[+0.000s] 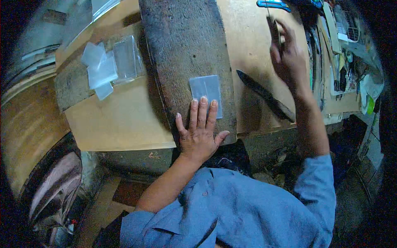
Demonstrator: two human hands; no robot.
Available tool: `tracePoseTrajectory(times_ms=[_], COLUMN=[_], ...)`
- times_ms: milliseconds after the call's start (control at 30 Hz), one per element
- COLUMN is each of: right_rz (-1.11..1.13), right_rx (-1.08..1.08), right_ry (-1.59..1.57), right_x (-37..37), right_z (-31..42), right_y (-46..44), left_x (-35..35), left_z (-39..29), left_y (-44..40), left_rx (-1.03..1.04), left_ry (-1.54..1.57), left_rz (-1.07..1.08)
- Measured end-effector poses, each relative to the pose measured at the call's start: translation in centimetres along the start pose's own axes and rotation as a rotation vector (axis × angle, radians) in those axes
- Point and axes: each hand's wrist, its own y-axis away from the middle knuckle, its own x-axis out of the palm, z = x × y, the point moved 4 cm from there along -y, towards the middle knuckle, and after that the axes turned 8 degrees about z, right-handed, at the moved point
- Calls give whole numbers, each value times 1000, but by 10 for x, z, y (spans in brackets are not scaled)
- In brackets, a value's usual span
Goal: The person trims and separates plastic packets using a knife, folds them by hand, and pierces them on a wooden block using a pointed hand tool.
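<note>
My left hand lies flat with its fingers spread, fingertips pressing on a small clear plastic sheet. That sheet rests on a long dark worn board. Off to the right, my right hand is closed around a slim tool with a dark handle and a thin shaft pointing away from me; its exact kind is blurred. A dark knife lies on the table below that hand, tip toward the board. Beyond the tool is a blue box cutter.
Several clear plastic pieces and a clear plastic packet lie on a flat plank at left. The light wooden table ends just before my body. Tools and clutter crowd the right edge.
</note>
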Motion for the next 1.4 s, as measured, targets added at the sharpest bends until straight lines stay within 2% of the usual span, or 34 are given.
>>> tracePoseTrajectory(times_ms=[33,67,100,200,233,267,300,333,433,633,767,833,1133,1200,1300,1400], right_rz=[69,136,294,349,421,461,527,594,585,689,632,550,581,581,562,559], right_rx=[119,228,327,157,67,117,155,193,165,244,215,117,169,163,149,150], right_ry=[-124,-379,-355,-682,-517,-583,-516,-449,-368,-258,-226,-198,-191,-161,-156,-174], right_x=[-2,2,7,28,24,31,33,35,43,53,58,57,57,59,61,59], right_z=[17,31,40,81,94,100,108,115,124,127,126,128,129,129,129,129], right_y=[20,39,59,100,106,117,122,125,123,113,115,114,111,112,112,111], left_x=[0,-1,-2,0,3,8,11,12,10,13,12,12,15,11,16,11], left_z=[1,0,0,2,2,3,3,3,2,7,7,6,6,8,8,4], left_y=[0,0,-1,0,0,1,1,1,2,1,2,2,2,2,3,2], left_rx=[0,-2,-3,-17,-15,-21,-28,-25,-26,-17,3,9,-17,-19,-6,-17], left_ry=[1,4,7,3,5,-155,-315,-315,-294,-192,-204,-202,-320,-133,-237,-171], left_rz=[6,11,17,46,51,45,40,46,-15,68,28,51,74,101,55,29])
